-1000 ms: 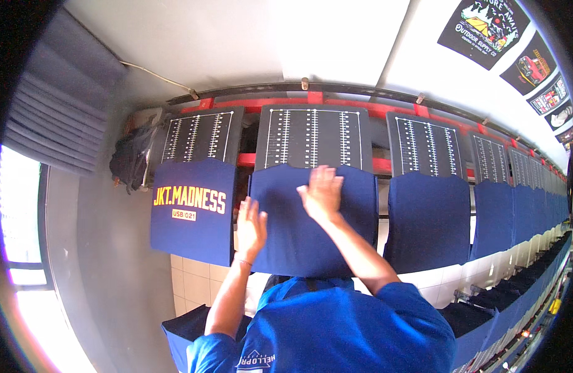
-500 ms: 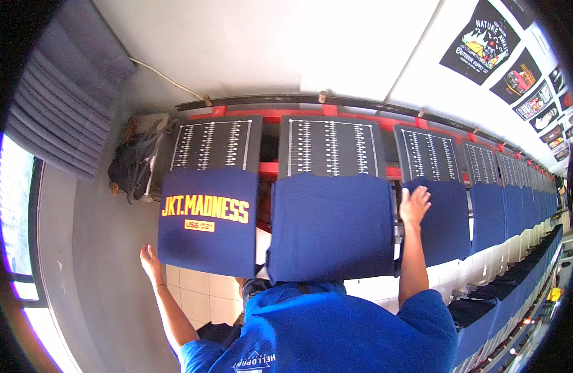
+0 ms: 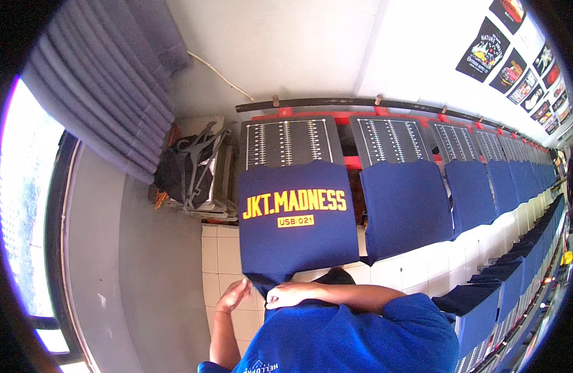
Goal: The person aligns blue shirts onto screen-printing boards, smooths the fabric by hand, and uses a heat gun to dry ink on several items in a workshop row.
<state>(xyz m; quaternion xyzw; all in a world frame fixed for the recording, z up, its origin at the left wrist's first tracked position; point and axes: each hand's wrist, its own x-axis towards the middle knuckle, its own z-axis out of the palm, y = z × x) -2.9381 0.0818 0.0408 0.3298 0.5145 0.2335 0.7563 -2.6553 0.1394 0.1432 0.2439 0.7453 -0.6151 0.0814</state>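
Note:
A navy T-shirt (image 3: 299,242) with yellow block lettering on it lies stretched over the nearest black printing board (image 3: 291,142). At its near-left corner, the hem is drawn down into a dark point toward me. My right hand (image 3: 286,294) reaches across my body, its fingers curled closed on that drawn-down cloth. Just left of the corner is my left hand (image 3: 234,296), its fingers extended toward the hem with none of the cloth visibly gripped. To the right, a plain navy shirt (image 3: 407,208) covers the neighbouring board.
More boards with navy shirts (image 3: 469,193) run off to the right along a red frame (image 3: 343,117). A second row of shirt-covered boards (image 3: 482,304) stands at the lower right. Left of the first board are a dark bag (image 3: 184,171), a wall and a grey curtain (image 3: 106,81).
My view has turned left. My right hand has left the third shirt and swung across to the printed shirt's near-left hem, now bunched. My left hand has come in beside it.

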